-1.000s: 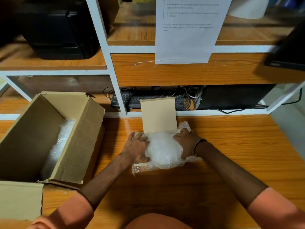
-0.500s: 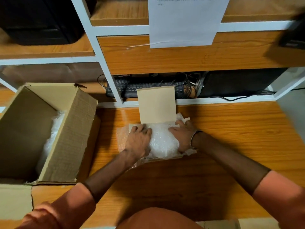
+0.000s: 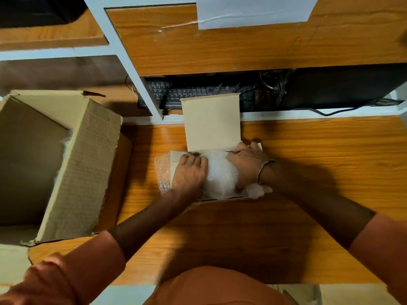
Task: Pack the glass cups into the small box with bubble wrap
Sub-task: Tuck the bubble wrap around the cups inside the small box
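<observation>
Left hand (image 3: 189, 172), right hand (image 3: 246, 160) press bubble wrap (image 3: 220, 172) (box (image 3: 211, 122) unmarked).

I can't see any glass cups: bubble wrap (image 3: 220, 172) between the hands hides whatever it holds. Left hand (image 3: 189, 172) covers the small box's (image 3: 211, 122) near-left wall. Big carton (image 3: 88, 161), left of it, runs off-frame.

Cardboard boxes: two, one small box (image 3: 211, 124) with raised lid, one large box (image 3: 83, 164). Bubble-wrap bundles: one (image 3: 220, 172). Hands: two, left hand (image 3: 189, 172), right hand (image 3: 246, 164). Keyboards: one (image 3: 189, 93). Paper sheets: one (image 3: 253, 9).
</observation>
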{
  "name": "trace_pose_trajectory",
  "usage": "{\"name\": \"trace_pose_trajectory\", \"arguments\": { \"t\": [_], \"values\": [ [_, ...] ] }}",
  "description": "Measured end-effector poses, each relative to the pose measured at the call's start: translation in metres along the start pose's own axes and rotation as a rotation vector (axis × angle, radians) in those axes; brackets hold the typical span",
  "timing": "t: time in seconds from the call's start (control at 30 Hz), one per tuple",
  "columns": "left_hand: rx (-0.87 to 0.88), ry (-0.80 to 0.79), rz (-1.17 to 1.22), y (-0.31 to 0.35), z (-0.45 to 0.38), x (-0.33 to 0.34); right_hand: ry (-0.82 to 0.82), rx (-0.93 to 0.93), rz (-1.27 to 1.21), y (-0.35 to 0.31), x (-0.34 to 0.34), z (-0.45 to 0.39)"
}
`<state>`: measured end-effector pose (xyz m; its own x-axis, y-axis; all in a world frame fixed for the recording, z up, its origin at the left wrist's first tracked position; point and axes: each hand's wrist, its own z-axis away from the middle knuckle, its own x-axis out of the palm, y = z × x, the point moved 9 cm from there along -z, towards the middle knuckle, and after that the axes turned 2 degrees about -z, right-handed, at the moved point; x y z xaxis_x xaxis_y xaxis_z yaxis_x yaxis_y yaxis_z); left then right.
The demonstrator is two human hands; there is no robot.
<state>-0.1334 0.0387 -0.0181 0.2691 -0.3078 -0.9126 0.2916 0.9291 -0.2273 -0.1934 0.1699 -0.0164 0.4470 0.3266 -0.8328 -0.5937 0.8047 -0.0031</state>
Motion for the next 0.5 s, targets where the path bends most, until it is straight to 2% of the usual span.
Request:
{"name": "trace_pose_trajectory", "arguments": {
  "t": [0.13,0.27,0.33,0.43,0.5],
  "values": [
    [-0.007,-0.001,0.033,-0.003,-0.007,0.0,0.141,-0.002,-0.063,-0.005,0.011,0.0],
    [-0.012,0.046,0.072,-0.007,-0.003,0.003,0.21,0.034,-0.121,-0.005,0.017,0.007],
    [-0.015,0.026,0.11,-0.007,0.002,0.002,0.198,0.034,-0.162,-0.004,0.021,0.011],
    [0.006,0.008,0.238,-0.014,0.008,-0.008,0.094,0.009,-0.197,0.0,0.018,0.017],
    [0.007,0.066,0.358,-0.028,0.018,-0.022,0.043,-0.025,-0.236,0.003,0.006,0.029]
  ]
}}
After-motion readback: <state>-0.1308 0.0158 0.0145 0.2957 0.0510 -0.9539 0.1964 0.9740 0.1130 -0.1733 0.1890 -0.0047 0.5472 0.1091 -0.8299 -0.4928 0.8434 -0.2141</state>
